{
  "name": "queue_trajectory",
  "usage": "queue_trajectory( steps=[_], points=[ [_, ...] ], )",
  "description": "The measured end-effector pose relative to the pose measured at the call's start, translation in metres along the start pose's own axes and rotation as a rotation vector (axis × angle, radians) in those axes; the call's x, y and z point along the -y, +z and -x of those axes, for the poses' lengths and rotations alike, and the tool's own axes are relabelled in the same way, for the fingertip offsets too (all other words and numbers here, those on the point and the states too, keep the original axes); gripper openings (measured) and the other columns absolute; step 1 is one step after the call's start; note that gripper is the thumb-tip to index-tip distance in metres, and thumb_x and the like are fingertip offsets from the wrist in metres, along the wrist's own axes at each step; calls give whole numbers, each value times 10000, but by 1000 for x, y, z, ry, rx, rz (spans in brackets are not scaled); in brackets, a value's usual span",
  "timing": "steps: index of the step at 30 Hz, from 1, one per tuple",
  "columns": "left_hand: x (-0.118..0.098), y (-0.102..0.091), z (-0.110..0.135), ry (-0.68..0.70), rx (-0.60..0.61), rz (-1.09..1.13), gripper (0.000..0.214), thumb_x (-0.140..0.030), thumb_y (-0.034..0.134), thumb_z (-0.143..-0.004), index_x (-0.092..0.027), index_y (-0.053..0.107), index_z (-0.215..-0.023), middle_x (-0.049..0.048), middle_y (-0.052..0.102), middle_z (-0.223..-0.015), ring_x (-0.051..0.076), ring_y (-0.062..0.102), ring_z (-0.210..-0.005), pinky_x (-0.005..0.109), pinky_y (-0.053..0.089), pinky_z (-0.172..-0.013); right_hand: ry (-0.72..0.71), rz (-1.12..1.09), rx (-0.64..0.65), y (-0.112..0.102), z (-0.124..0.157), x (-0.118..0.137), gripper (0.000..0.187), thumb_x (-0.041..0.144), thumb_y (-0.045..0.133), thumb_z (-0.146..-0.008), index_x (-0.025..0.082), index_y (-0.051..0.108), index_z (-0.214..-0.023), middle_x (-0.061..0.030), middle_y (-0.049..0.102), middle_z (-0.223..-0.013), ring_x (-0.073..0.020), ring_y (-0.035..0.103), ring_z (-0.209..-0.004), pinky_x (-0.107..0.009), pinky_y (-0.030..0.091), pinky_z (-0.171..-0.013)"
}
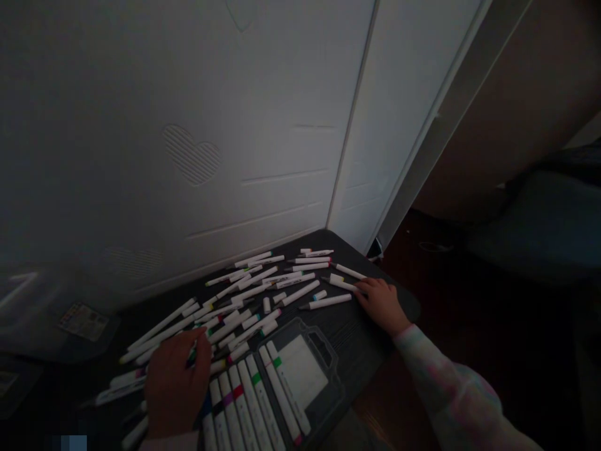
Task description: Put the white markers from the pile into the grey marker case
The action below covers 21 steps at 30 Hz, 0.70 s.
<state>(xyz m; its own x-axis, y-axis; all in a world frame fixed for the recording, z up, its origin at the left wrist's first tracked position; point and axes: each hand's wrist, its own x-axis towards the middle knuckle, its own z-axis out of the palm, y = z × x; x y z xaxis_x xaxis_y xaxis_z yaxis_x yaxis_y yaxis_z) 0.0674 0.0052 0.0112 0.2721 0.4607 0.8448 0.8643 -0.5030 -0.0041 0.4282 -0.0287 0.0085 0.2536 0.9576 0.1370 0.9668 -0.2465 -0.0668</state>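
My left hand (pixel 176 382) is over the near left part of a loose pile of white markers. Its fingers are curled together, and what they hold, if anything, is hidden. My right hand (pixel 382 304) is at the table's right side, fingertips closed on the end of an uncapped marker (pixel 342 284). Just below that lies another uncapped marker (pixel 328 303), beside a short white cap (pixel 320 295) with a blue end. Between my hands, a clear plastic case (pixel 335 382) holds a row of capped markers (pixel 239 401) with coloured bands.
The dark table (pixel 347 332) stands against a white panel (pixel 263 125) with raised hearts. Clear containers (pixel 61 326) sit at the left. A white card (pixel 300 369) lies in the case. Beyond the table's right edge is dark floor (pixel 432 275).
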Motion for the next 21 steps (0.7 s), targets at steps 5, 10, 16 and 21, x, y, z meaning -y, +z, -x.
queue_trajectory(
  steps=[5, 10, 16, 21],
  points=[
    [4, 0, 2, -25, 30, 8, 120, -207, 417, -826, -146, 520, -814, 82, 595, -728, 199, 550, -681, 327, 441, -662, 2, -16, -39, 1, 3, 0, 241, 280, 422, -843, 235, 634, -949, -58, 600, -1041, -218, 481, -953, -350, 319, -761],
    [5, 0, 4, -19, 0, 44, 103, -197, 453, -808, -146, 543, -814, 65, 596, -732, 173, 555, -691, 294, 443, -680, 16, -32, -105, 10, 6, -3, 230, 253, 428, -841, 218, 638, -929, -69, 608, -968, -224, 484, -915, -351, 311, -736],
    [5, -2, 5, -244, -32, 61, 149, -236, 465, -788, -154, 590, -790, 43, 617, -741, 149, 573, -700, 260, 448, -682, -13, -99, -215, 19, 8, -5, 209, 238, 458, -823, 183, 638, -914, -81, 612, -929, -239, 494, -869, -358, 316, -701],
    [4, -5, 3, -390, -22, 107, 152, -252, 468, -779, -178, 601, -773, 28, 625, -749, 155, 582, -716, 259, 451, -676, -2, -224, -375, 16, 6, -4, 261, 284, 443, -822, 132, 627, -928, -124, 596, -909, -252, 499, -832, -376, 347, -692]
  ],
)
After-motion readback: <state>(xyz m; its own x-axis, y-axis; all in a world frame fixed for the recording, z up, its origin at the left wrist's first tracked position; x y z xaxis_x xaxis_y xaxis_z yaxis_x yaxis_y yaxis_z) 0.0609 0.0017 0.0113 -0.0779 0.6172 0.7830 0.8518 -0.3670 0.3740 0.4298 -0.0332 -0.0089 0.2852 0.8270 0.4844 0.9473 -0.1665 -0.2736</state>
